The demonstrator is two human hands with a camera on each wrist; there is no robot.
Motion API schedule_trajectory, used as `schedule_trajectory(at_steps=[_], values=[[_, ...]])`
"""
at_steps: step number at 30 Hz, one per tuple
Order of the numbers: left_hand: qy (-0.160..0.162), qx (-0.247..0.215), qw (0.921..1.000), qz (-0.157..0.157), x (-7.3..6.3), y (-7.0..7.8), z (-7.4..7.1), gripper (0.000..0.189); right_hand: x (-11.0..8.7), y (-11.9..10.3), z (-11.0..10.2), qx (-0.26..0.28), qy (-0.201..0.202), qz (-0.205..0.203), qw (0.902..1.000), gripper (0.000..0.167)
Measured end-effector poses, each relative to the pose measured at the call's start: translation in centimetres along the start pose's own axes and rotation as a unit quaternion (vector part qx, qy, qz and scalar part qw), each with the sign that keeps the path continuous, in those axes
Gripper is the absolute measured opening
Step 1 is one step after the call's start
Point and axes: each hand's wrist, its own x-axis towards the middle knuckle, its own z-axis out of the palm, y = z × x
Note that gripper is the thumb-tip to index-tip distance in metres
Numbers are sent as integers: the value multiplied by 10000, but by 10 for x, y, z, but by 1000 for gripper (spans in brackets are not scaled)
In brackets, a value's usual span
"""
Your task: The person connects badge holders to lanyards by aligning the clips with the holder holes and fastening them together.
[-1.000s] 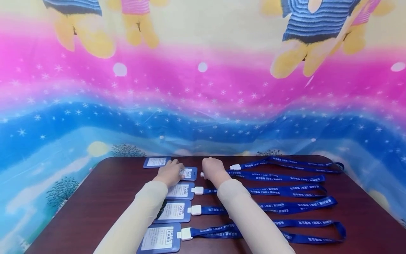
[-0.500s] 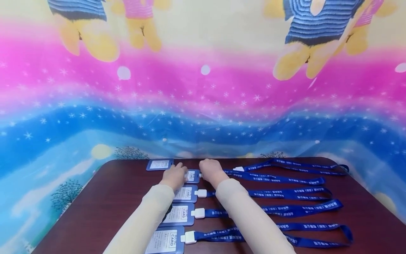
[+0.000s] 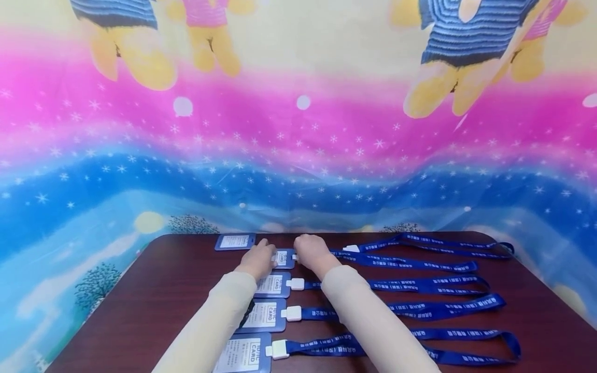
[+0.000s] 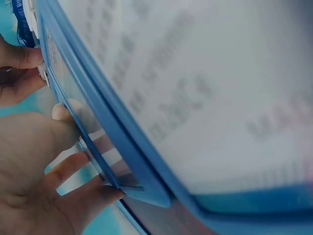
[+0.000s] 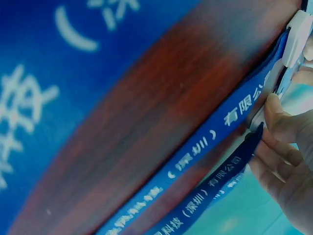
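Observation:
In the head view my left hand [image 3: 258,259] grips a blue ID badge holder [image 3: 284,259], second from the back of the table. The left wrist view shows its thumb [image 4: 66,122] on the holder's face and other fingers at the edge behind. Just to the right, my right hand [image 3: 314,254] pinches the white clip [image 5: 257,117] of a blue printed lanyard [image 3: 420,263]. The clip's tip meets the holder's slotted end. Fingers hide most of the clip, so whether it is fastened cannot be told.
Nearer me lie several badge holders [image 3: 266,316] with lanyards [image 3: 462,305] joined by white clips [image 3: 293,313]. At the back, one badge holder [image 3: 235,241] lies apart from a lanyard with a white clip [image 3: 352,248]. A patterned cloth [image 3: 298,155] hangs behind the dark table [image 3: 140,290].
The gap between the clip and the badge holder has closed as my hands came together. The head view has shifted slightly. Over the last half second little has moved.

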Motion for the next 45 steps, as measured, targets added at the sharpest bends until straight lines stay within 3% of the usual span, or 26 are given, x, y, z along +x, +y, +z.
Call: schedule_trajectory(at_steps=[6,14,25,28,36,45], values=[[68,-231,9997,32,1,-2,1,33,1,3,1,499,-97,89,9987,25],[76,-431,9990,-60,2,-2,1,33,5,3,5,525,-202,20,9984,15],[-36,-340,9993,-127,3,-2,-5,36,4,9,-3,538,-240,-56,9982,20],[-37,-316,9994,-99,0,-1,-5,36,-2,14,-2,587,-342,-223,9974,10],[-348,-301,9989,-115,-17,-7,-8,42,-18,54,-6,866,-485,-117,9950,31],[168,-65,9998,40,-23,-22,-22,32,-46,124,-37,930,-564,288,9937,29]])
